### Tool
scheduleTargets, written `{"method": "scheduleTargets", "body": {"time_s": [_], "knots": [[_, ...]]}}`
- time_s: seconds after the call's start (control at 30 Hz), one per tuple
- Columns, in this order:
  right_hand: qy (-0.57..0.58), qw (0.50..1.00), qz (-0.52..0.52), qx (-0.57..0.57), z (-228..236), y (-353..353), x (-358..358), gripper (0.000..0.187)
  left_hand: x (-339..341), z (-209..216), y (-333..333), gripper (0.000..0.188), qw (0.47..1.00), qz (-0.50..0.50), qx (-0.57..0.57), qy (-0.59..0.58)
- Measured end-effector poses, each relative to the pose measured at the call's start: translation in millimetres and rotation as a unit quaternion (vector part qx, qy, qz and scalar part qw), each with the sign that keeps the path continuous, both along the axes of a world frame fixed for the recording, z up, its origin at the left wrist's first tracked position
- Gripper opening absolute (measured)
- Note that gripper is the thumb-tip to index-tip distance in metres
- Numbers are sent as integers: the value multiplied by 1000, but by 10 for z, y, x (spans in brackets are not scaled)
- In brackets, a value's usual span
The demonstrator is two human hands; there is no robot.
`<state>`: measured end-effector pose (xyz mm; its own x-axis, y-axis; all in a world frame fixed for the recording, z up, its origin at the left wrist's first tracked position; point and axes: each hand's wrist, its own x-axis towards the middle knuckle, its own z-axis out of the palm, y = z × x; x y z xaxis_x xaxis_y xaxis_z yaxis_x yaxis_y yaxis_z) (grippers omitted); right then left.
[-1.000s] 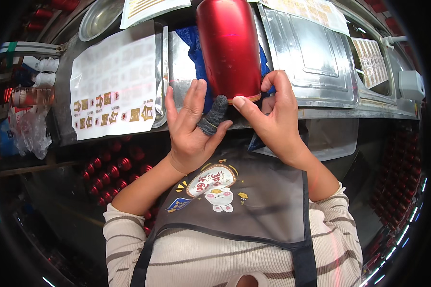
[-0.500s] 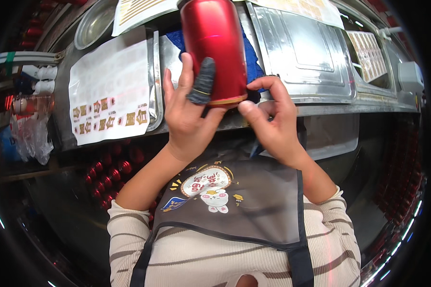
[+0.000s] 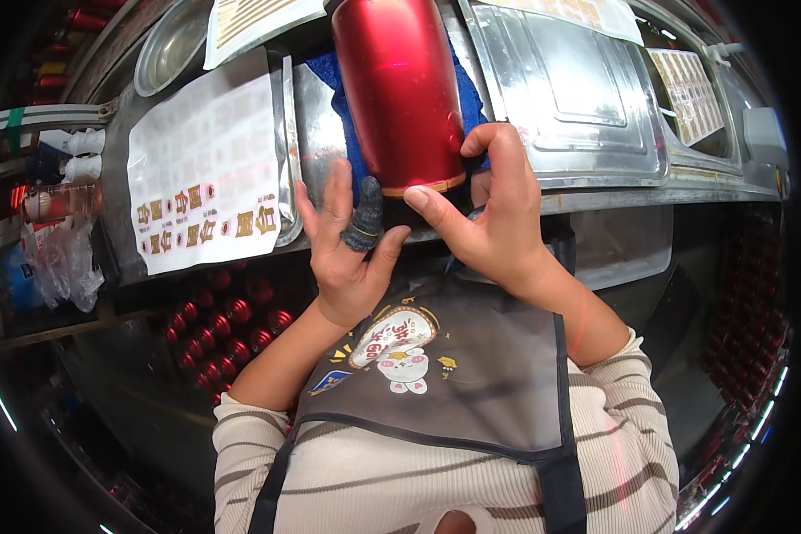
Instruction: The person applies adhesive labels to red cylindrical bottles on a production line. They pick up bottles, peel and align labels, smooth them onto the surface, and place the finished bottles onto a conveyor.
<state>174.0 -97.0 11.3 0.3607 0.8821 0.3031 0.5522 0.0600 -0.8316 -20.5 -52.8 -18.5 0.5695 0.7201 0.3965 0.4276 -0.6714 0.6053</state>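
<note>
A glossy red metal cylinder (image 3: 399, 93) with a gold-coloured rim lies on a blue cloth (image 3: 473, 105), its rimmed end towards me. My right hand (image 3: 500, 209) is curled at that end, thumb against the rim and index finger against the right side; its other fingers are mostly hidden. Just below and left of the cylinder, my left hand (image 3: 351, 258) is apart from it with fingers spread, holding nothing. One of its fingers wears a dark grey fabric sleeve (image 3: 363, 216). On the left lies a white decal sheet (image 3: 206, 169) with gold and red markings.
A metal bowl (image 3: 171, 44) stands at the far left. To the right is a large metal tray lid (image 3: 574, 98), with another gold-patterned sheet (image 3: 688, 93) beyond it. Several red round pieces (image 3: 214, 334) sit below the bench, near my left arm.
My left hand has let go of the cylinder and drawn back towards me. My right thumb has moved left along the rim. The cylinder's near end has shifted slightly.
</note>
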Motion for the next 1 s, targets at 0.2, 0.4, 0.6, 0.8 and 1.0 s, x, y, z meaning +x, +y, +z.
{"method": "scheduleTargets", "body": {"time_s": [0.2, 0.4, 0.6, 0.8, 1.0], "knots": [[36, 999, 22, 15, -7, -3, 36, 45, 66, 92, 45, 37, 998, -18, 66, 15], [111, 993, 42, 16, -54, -33, 84, 36, 128, 224, 94, 35, 993, -29, 106, 43], [168, 985, 39, -20, -19, -46, 104, 32, 147, 281, 99, 30, 990, -26, 125, 66], [103, 994, 32, 11, -27, -19, 94, 31, 178, 350, 135, 26, 986, -36, 136, 85], [185, 982, 40, 12, -64, -31, 153, 21, 232, 430, 204, 26, 978, -50, 174, 103]]}}
